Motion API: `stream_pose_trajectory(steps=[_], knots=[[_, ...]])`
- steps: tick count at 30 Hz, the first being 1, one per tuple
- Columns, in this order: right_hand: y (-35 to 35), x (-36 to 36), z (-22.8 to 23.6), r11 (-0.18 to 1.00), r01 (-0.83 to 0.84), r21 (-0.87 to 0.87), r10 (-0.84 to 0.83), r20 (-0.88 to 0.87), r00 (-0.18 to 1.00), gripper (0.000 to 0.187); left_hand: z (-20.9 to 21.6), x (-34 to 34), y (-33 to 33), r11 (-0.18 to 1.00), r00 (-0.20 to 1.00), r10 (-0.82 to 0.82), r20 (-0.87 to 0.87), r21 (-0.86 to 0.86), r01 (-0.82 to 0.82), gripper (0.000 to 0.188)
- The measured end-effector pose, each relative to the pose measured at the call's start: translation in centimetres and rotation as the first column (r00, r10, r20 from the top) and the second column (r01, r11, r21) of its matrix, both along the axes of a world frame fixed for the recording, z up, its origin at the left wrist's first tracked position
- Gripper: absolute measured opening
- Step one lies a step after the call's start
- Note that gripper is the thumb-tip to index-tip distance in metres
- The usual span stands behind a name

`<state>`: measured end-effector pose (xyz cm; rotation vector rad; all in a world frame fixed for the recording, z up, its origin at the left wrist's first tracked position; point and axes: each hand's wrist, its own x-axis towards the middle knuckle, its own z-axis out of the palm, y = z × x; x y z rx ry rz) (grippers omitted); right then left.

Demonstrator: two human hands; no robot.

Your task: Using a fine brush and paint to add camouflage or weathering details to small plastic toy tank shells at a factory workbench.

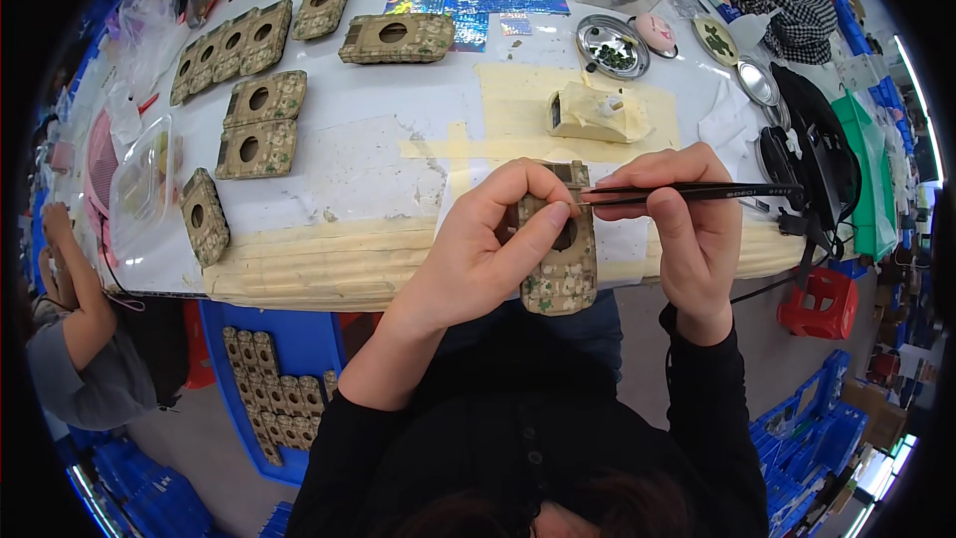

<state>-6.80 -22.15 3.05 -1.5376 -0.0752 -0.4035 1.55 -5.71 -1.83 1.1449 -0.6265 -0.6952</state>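
Observation:
My left hand (498, 239) grips a camouflage model tank hull (560, 279) with a round hole in its top, held over the table's front edge. My right hand (687, 219) is closed around black tweezers (697, 194). Their tips reach the hull's upper part, close to my left thumb and forefinger. Whether a tiny part sits between the tips is too small to tell. Just beyond my hands is a block covered in cream masking tape (597, 114). A round metal dish (612, 47) with small dark green pieces stands farther back on the right.
Several more hulls (261, 100) lie on the table's left side. A blue tray (224, 379) below the table edge holds many others. Clear plastic box (147, 179) at left, black bag (812, 154) at right, red stool (819, 301) below right. Another person's arm (85, 314) is at far left.

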Motion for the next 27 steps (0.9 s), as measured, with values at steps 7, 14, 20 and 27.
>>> stream_pose_trajectory(steps=[7, 14, 20, 27], knots=[[-0.16, 0.06, -0.02, 0.999, 0.002, -0.041, -0.003, -0.029, 1.0, 0.018, 0.22, -0.06, -0.08, 1.0, 1.0, 0.003, 0.024, 0.005, -0.004, 0.008], [-0.16, 0.1, -0.01, 0.999, -0.004, -0.054, 0.003, -0.028, 1.0, 0.017, 0.07, -0.02, -0.11, 1.0, 0.999, 0.01, 0.052, 0.002, -0.01, 0.008], [-0.1, 0.24, -0.05, 0.999, 0.003, -0.053, -0.005, -0.033, 0.999, 0.017, 0.14, -0.01, -0.07, 1.0, 0.999, 0.014, 0.038, 0.004, -0.014, 0.008], [-0.06, 0.19, -0.05, 0.998, 0.013, -0.06, -0.015, -0.037, 0.999, 0.018, 0.16, -0.02, -0.16, 1.0, 0.998, 0.021, 0.056, -0.008, -0.021, 0.008]])
